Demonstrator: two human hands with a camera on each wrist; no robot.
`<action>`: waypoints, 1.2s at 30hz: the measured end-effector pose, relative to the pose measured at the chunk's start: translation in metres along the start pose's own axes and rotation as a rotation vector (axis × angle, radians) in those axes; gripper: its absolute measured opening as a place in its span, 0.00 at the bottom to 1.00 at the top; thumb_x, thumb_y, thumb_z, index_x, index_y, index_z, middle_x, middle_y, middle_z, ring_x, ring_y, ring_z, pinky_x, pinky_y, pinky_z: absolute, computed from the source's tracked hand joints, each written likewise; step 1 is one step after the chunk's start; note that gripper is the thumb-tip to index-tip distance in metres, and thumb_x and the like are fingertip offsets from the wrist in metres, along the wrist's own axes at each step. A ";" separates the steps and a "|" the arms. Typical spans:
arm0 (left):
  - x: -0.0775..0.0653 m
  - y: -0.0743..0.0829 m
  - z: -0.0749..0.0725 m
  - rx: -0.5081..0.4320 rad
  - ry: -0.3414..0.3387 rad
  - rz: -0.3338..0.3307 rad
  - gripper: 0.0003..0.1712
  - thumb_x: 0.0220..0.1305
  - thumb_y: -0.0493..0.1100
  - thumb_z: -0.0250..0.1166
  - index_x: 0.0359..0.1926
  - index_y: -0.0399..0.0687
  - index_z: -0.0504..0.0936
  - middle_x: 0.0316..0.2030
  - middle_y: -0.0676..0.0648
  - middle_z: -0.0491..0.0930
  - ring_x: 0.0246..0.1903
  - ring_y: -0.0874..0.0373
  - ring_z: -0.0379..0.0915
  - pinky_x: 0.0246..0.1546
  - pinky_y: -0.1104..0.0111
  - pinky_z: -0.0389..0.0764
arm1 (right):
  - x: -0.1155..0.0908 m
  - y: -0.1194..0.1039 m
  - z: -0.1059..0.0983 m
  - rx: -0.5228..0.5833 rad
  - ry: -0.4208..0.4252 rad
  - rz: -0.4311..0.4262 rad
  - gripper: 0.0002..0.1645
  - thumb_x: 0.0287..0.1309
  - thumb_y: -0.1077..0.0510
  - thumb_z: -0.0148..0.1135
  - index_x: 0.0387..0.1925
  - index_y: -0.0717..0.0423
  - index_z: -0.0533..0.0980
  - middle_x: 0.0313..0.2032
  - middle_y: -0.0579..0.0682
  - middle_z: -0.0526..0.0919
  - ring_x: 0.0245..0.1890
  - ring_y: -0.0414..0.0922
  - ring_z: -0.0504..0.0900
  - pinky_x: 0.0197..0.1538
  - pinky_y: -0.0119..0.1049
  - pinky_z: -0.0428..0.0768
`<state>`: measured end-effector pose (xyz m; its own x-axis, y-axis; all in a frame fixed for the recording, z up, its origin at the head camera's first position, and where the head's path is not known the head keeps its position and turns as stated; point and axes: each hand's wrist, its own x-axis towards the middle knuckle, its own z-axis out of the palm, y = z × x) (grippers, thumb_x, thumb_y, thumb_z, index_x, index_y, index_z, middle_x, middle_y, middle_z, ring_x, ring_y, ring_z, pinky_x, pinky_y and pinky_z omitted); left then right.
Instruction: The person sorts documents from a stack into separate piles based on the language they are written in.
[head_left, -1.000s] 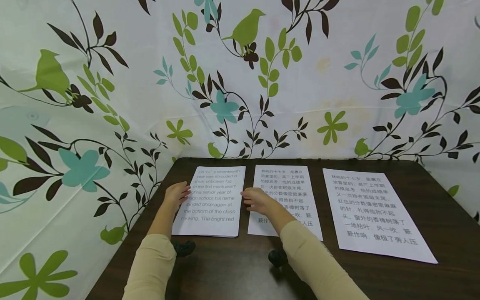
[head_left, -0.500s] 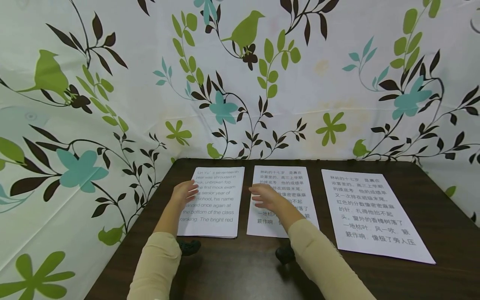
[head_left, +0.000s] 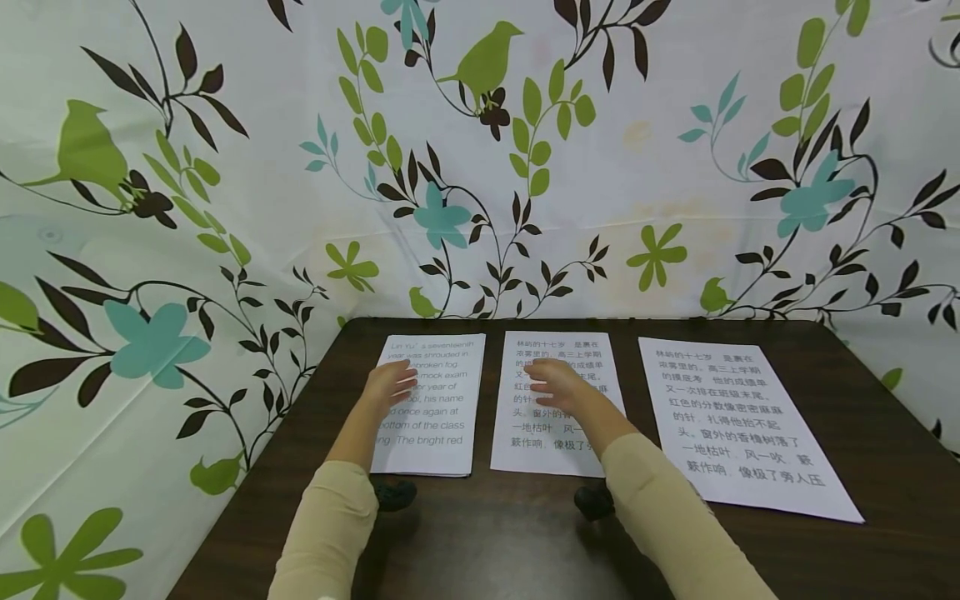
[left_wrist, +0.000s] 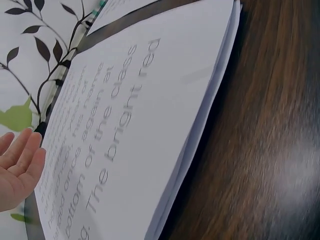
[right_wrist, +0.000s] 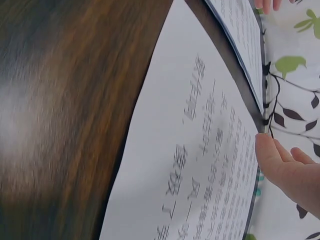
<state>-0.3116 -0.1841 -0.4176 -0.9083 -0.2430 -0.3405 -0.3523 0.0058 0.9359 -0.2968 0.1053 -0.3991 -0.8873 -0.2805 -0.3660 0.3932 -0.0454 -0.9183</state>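
A stack of white paper sheets with English print (head_left: 431, 450) lies at the left of the table. My left hand (head_left: 388, 387) is over its left half, fingers relaxed and holding nothing; in the left wrist view the fingers (left_wrist: 34, 165) appear above the pages, whose edges are slightly fanned. Beside the stack lies a sheet with Chinese print (head_left: 517, 454). Over that sheet hovers my right hand (head_left: 564, 388), its fingers loosely extended and nothing in them. The right wrist view has this hand (right_wrist: 290, 167) apart from the paper.
Farther right lies another sheet with Chinese print (head_left: 750, 417), slightly turned. All the papers rest on a dark wood table (head_left: 480, 533). A white cloth with leaves and birds (head_left: 480, 167) hangs behind and to the left of the table.
Both hands have moved right: the left from the stack's left edge to over its print, the right from the gap beside the stack to over the middle sheet. The papers stay in place.
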 end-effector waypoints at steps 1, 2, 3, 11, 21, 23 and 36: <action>0.000 0.000 0.003 -0.007 -0.010 -0.001 0.27 0.60 0.46 0.52 0.57 0.37 0.60 0.50 0.38 0.69 0.47 0.48 0.68 0.48 0.58 0.67 | 0.000 0.000 -0.003 0.003 0.002 0.000 0.36 0.56 0.58 0.49 0.62 0.65 0.47 0.60 0.63 0.53 0.58 0.59 0.54 0.56 0.52 0.56; -0.001 0.001 0.005 -0.019 -0.026 0.002 0.27 0.60 0.45 0.52 0.57 0.36 0.60 0.50 0.38 0.69 0.47 0.47 0.68 0.47 0.59 0.67 | -0.001 -0.001 -0.006 0.002 0.007 0.002 0.37 0.56 0.58 0.49 0.62 0.64 0.47 0.60 0.62 0.53 0.58 0.59 0.54 0.56 0.52 0.56; -0.001 0.002 0.008 -0.030 -0.041 0.004 0.27 0.60 0.44 0.51 0.57 0.36 0.60 0.50 0.37 0.69 0.47 0.47 0.67 0.48 0.59 0.67 | -0.002 -0.001 -0.009 0.003 0.012 0.002 0.37 0.56 0.57 0.49 0.62 0.64 0.47 0.60 0.63 0.53 0.58 0.59 0.54 0.56 0.52 0.56; -0.006 0.003 0.035 -0.024 -0.132 0.053 0.30 0.59 0.47 0.54 0.57 0.32 0.60 0.46 0.37 0.71 0.44 0.47 0.70 0.44 0.61 0.71 | -0.007 -0.004 -0.027 0.023 0.054 0.017 0.38 0.58 0.58 0.49 0.63 0.63 0.43 0.61 0.62 0.51 0.59 0.58 0.52 0.57 0.51 0.55; -0.014 0.001 0.066 -0.022 -0.218 0.054 0.25 0.60 0.43 0.52 0.54 0.32 0.63 0.48 0.34 0.70 0.47 0.44 0.68 0.46 0.59 0.69 | -0.010 -0.001 -0.039 0.050 0.065 0.024 0.38 0.58 0.59 0.48 0.63 0.63 0.43 0.61 0.63 0.49 0.59 0.59 0.51 0.57 0.51 0.55; -0.011 -0.001 0.070 -0.009 -0.220 0.064 0.25 0.60 0.44 0.52 0.54 0.32 0.64 0.47 0.35 0.71 0.46 0.45 0.69 0.45 0.60 0.70 | -0.011 -0.002 -0.040 0.051 0.072 0.029 0.37 0.57 0.58 0.49 0.63 0.62 0.44 0.61 0.63 0.49 0.59 0.58 0.52 0.57 0.51 0.55; -0.017 0.000 0.086 -0.031 -0.321 0.054 0.26 0.60 0.43 0.52 0.55 0.29 0.62 0.49 0.32 0.67 0.48 0.42 0.66 0.47 0.59 0.68 | -0.021 -0.002 -0.062 0.049 0.099 0.029 0.40 0.57 0.57 0.50 0.64 0.63 0.41 0.62 0.63 0.47 0.59 0.59 0.50 0.57 0.50 0.54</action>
<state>-0.3160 -0.0967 -0.4197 -0.9520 0.0753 -0.2969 -0.2991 -0.0205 0.9540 -0.2939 0.1709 -0.3993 -0.8938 -0.1869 -0.4077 0.4283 -0.0863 -0.8995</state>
